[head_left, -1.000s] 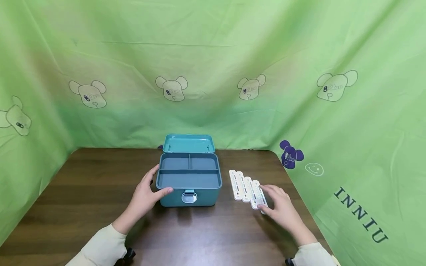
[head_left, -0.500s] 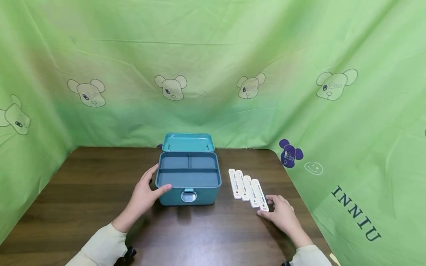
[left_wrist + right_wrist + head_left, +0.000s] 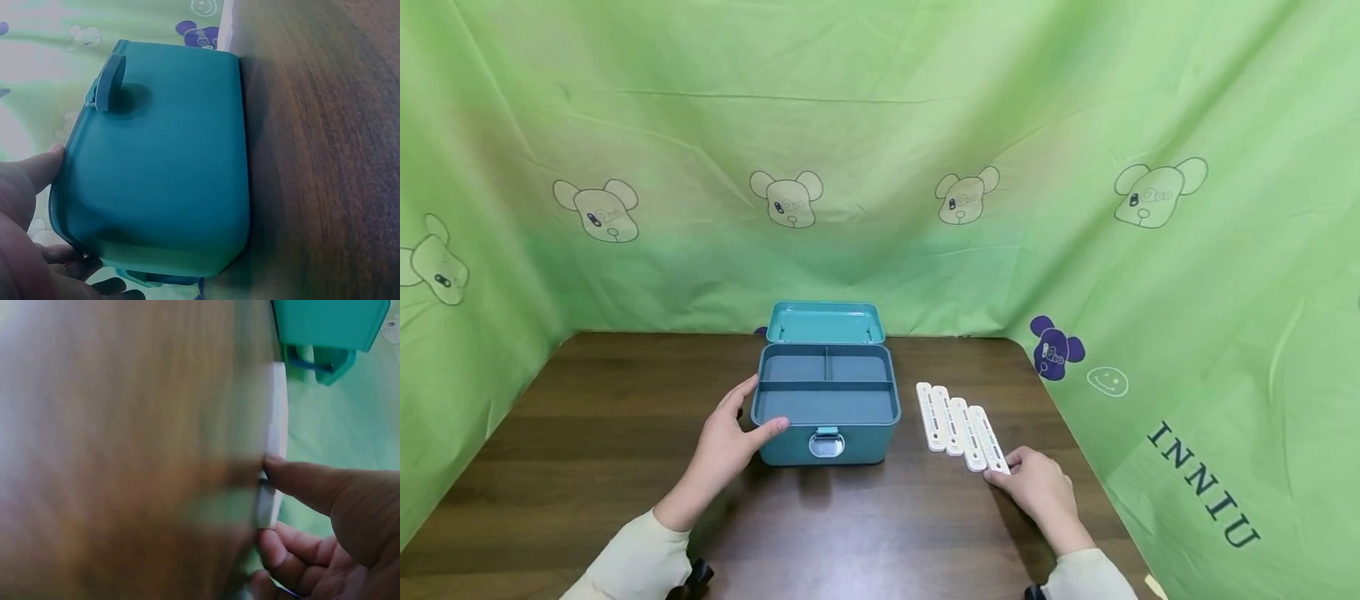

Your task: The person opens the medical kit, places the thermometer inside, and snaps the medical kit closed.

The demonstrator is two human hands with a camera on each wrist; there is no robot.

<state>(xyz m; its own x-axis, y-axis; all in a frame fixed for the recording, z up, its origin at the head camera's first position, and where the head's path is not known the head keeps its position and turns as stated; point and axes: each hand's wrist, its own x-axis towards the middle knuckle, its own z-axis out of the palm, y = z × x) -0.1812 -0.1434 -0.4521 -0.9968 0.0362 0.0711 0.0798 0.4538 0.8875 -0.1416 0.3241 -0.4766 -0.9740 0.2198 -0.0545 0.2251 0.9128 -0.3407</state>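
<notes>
Cream-sleeved left hand (image 3: 721,440): teal box (image 3: 867,447) is being touched, fingers widely spread.
White strips (image 3: 950,423): four are being supported by the table (image 3: 850,533), right of the box.
Rightmost strip (image 3: 988,437): near end is being pinched by the right hand (image 3: 1037,485).

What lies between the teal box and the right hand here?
In the head view, four white strips lie side by side between the teal box and the right hand, which touches the rightmost.

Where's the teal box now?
In the head view, the teal box sits on the table, left hand at its left, four white strips to its right.
</notes>
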